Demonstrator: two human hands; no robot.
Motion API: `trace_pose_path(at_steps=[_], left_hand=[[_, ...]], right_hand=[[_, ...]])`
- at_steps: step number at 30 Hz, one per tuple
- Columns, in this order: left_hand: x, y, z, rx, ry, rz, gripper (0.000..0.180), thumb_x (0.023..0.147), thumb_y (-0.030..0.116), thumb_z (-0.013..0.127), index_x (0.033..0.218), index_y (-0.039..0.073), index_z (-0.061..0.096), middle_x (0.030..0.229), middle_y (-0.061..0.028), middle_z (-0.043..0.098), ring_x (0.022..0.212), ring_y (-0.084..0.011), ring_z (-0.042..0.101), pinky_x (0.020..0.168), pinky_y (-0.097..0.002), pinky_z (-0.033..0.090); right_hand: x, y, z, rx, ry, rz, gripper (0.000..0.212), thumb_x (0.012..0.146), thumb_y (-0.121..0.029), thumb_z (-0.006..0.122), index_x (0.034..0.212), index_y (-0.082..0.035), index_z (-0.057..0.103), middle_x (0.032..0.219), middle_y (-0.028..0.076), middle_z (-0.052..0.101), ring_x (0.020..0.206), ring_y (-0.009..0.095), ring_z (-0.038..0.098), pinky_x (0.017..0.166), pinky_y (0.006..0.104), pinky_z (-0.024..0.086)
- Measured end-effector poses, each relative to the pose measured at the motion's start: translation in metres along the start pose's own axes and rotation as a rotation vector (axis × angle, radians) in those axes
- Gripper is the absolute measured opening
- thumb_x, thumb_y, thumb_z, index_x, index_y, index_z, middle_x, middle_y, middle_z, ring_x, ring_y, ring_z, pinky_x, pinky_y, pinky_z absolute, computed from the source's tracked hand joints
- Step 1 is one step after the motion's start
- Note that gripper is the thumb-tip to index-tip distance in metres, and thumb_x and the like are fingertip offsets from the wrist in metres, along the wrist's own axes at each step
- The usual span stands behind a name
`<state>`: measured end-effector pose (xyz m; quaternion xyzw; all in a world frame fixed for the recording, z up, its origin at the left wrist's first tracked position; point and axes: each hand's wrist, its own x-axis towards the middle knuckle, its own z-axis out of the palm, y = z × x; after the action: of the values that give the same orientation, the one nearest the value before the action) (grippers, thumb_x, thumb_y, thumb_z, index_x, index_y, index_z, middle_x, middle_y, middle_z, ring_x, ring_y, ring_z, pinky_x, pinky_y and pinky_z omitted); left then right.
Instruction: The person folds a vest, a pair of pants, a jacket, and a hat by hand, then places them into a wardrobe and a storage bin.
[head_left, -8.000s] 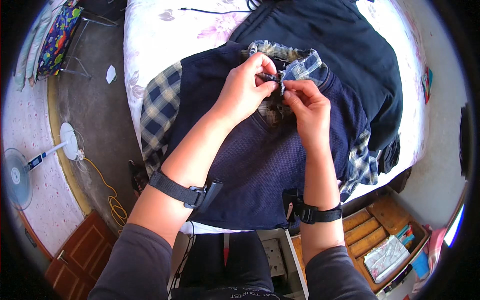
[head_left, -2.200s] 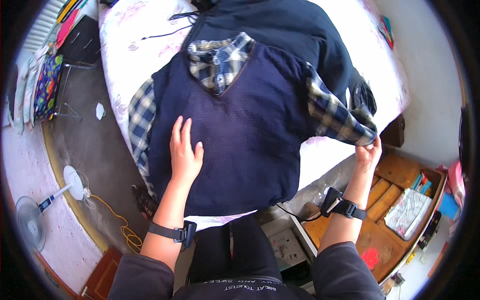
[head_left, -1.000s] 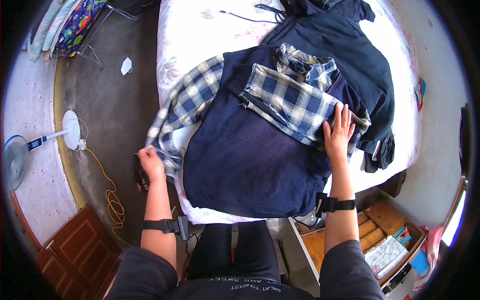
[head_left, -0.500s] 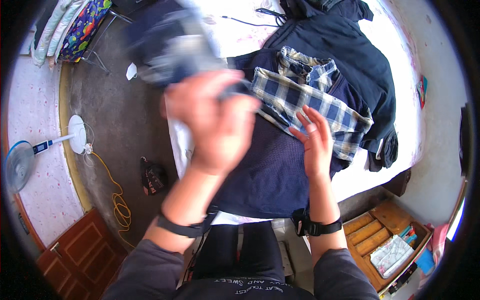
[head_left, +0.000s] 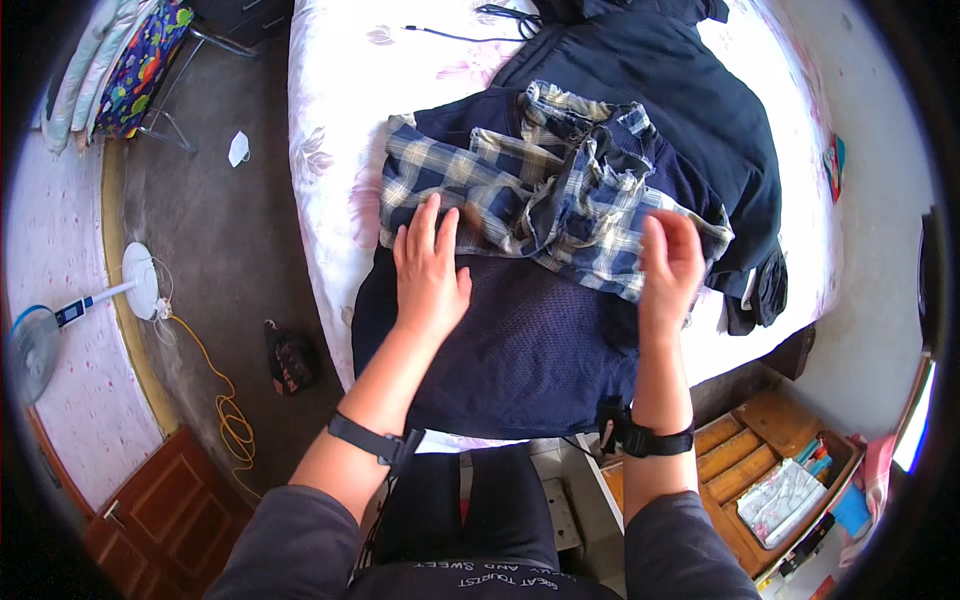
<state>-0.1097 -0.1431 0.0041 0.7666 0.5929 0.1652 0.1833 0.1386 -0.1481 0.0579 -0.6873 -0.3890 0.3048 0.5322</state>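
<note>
Shirt, navy knit body with plaid sleeves, lies front up on the bed, hem toward the person, collar away. Both plaid sleeves are folded inward and overlap across the chest, cloth rumpled near the middle. Left hand: palm down over the left part of the shirt, fingers spread and fairly straight, fingertips over the lower edge of the folded plaid, thumb apart over the navy knit. Right hand: at the right end of the folded plaid, fingers bent and slightly blurred; cannot tell whether they pinch any cloth or clear it. Each forearm wears a black strap. Dark jacket lies beyond and to the right of the shirt, partly under its shoulder. Thin black cable on the pale flowered sheet, above the shirt. Floor to the left: small dark bag, white mask-like item, coiled yellow cord, white fan. Lower right: wooden drawer with slats, holding a pale flat packet.
</note>
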Motion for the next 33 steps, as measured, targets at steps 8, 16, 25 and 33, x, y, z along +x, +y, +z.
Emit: trace_pose_path(at_steps=[8,16,25,33], left_hand=[[0.017,0.005,0.017,0.059,-0.046,0.026,0.071,0.069,0.003,0.067,0.133,0.001,0.038,0.143,-0.0183,0.032,0.131,-0.036,0.035,0.106,-0.0475,0.03],[0.004,-0.014,0.009,0.141,0.047,-0.077,0.074,0.075,0.011,0.065,0.141,0.003,0.031,0.146,-0.0172,0.03,0.134,-0.0346,0.031,0.108,-0.0473,0.025],[0.003,-0.031,0.016,0.161,-0.019,0.033,0.06,0.077,0.005,0.063,0.134,0.011,0.046,0.142,-0.012,0.04,0.131,-0.03,0.038,0.108,-0.0459,0.029],[0.002,-0.047,0.017,0.169,-0.037,0.059,0.056,0.078,-0.005,0.055,0.132,0.009,0.05,0.138,-0.0143,0.045,0.128,-0.0318,0.042,0.106,-0.0432,0.033]], right_hand=[[0.035,0.006,0.082,-0.862,-0.044,0.036,0.057,0.07,-0.04,0.077,0.1,0.003,0.054,0.092,0.021,0.06,0.088,0.039,0.063,0.079,0.0452,0.051],[0.033,-0.01,0.012,1.009,-0.049,0.284,0.02,0.074,0.005,0.055,0.09,-0.006,0.06,0.09,0.007,0.066,0.082,0.016,0.065,0.064,0.0251,0.053],[0.004,0.073,-0.092,0.976,0.168,0.533,0.035,0.085,-0.015,0.065,0.118,-0.005,0.056,0.121,0.01,0.059,0.114,0.027,0.054,0.103,0.0474,0.038],[0.006,0.079,-0.112,0.52,0.451,0.407,0.017,0.088,-0.013,0.065,0.094,-0.005,0.052,0.086,0.008,0.062,0.063,0.021,0.063,0.056,0.035,0.058]])
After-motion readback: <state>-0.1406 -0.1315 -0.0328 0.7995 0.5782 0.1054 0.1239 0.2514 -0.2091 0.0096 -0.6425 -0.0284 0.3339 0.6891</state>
